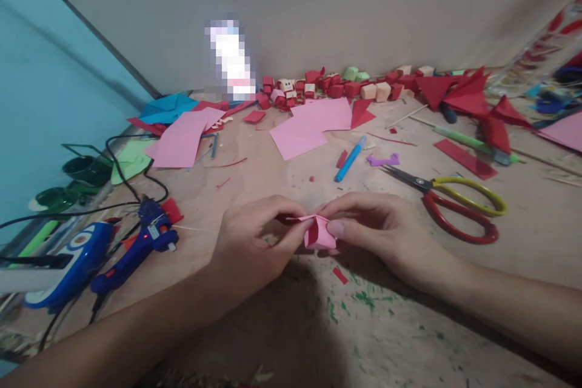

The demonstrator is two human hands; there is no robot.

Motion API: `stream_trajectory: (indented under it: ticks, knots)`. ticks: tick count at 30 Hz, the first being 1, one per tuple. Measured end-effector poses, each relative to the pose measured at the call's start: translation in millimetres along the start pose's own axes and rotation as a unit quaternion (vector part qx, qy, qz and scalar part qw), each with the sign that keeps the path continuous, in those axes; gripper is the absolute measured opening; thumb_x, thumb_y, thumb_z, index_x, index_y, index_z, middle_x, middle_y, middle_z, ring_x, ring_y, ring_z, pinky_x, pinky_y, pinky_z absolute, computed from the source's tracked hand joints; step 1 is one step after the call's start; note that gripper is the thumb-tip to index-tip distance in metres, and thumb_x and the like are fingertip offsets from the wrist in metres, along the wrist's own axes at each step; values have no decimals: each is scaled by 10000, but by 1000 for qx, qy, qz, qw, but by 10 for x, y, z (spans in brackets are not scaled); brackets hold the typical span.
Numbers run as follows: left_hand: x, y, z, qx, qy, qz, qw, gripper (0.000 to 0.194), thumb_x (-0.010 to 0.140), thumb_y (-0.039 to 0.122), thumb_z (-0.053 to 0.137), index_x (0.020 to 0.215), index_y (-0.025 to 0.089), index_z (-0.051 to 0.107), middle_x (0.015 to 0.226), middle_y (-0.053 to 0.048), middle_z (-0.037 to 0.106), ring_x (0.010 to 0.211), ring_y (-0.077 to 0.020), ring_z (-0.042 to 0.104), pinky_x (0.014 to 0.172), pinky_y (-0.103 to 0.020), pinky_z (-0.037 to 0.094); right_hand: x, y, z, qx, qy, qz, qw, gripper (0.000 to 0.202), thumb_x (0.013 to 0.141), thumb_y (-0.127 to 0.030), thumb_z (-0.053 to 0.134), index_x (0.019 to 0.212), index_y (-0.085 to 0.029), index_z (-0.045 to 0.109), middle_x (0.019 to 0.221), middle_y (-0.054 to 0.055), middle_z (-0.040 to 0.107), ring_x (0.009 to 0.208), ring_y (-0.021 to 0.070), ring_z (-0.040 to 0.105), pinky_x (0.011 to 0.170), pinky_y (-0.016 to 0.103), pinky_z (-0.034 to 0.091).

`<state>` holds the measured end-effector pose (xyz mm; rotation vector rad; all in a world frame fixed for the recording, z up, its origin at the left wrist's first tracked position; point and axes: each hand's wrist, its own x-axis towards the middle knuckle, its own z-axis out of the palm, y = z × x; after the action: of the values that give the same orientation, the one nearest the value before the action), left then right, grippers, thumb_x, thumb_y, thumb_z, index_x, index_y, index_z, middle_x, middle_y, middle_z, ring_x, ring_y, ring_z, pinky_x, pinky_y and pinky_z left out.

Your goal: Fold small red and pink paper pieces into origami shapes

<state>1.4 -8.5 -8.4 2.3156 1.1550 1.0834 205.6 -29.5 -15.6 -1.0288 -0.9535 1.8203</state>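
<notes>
Between my two hands is a small folded pink paper box point(321, 237), with a darker red inside showing through an opening on its left. My left hand point(259, 233) pinches its upper left edge and flap between thumb and fingers. On the other side, my right hand point(382, 230) grips the box with the thumb pressed on its front face. The fingers behind the paper are partly hidden. Just below the box lies a red paper scrap point(340, 275). Scissors point(448, 194) with one yellow and one red handle rest to the right of my right hand.
A blue glue gun point(136, 245) with a lit red light and cables lies at the left. Pink paper sheets point(313, 124), a blue pen point(350, 159) and a purple piece point(382, 160) lie beyond my hands. Small paper cubes point(336, 90) line the wall beside a bright phone point(231, 60).
</notes>
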Motion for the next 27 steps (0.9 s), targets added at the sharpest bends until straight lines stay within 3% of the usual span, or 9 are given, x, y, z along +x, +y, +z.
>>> stream_trajectory:
  ticks: [5, 10, 15, 20, 23, 27]
  knots:
    - [-16, -37, -22, -28, -14, 62, 998, 101, 861, 76, 666, 885, 174, 664, 859, -48, 729, 782, -149, 690, 718, -255, 531, 18, 43, 21, 93, -20, 12, 995, 168, 780, -262, 858, 908, -194, 772, 860, 38, 779, 814, 201, 761, 845, 376, 616]
    - [7, -21, -55, -48, -36, 100, 993, 134, 865, 66, 658, 936, 179, 666, 896, -66, 734, 850, -170, 701, 785, -276, 548, 41, -2, -7, 102, -9, 17, 995, 131, 804, -210, 844, 915, -174, 784, 921, 62, 803, 783, 168, 776, 767, 287, 630]
    - [30, 3, -90, 2, -36, 125, 992, 189, 871, 48, 618, 980, 180, 697, 964, -77, 762, 870, -166, 723, 815, -260, 556, 50, -3, -30, 95, -11, 4, 995, 119, 820, -233, 841, 914, -181, 791, 926, 56, 803, 772, 161, 782, 726, 258, 632]
    - [20, -30, -55, 17, -4, 83, 996, 87, 898, 118, 644, 899, 201, 672, 834, -32, 754, 773, -161, 702, 735, -281, 537, 37, 28, -15, 85, -25, 2, 996, 129, 811, -253, 844, 901, -191, 774, 935, 53, 783, 819, 180, 764, 772, 312, 622]
    - [18, -67, -11, 8, -3, 63, 998, 76, 891, 125, 659, 845, 184, 670, 778, -25, 738, 706, -146, 677, 667, -266, 510, 32, 45, -14, 69, -30, 1, 997, 114, 811, -251, 843, 896, -204, 782, 926, 42, 776, 796, 153, 734, 758, 282, 606]
    - [36, -90, 26, -50, -25, 59, 997, 124, 903, 67, 652, 909, 165, 728, 837, -29, 763, 773, -132, 699, 731, -244, 528, 42, 50, -37, 69, -33, -1, 997, 79, 822, -226, 833, 885, -206, 788, 932, 31, 773, 769, 126, 720, 744, 248, 595]
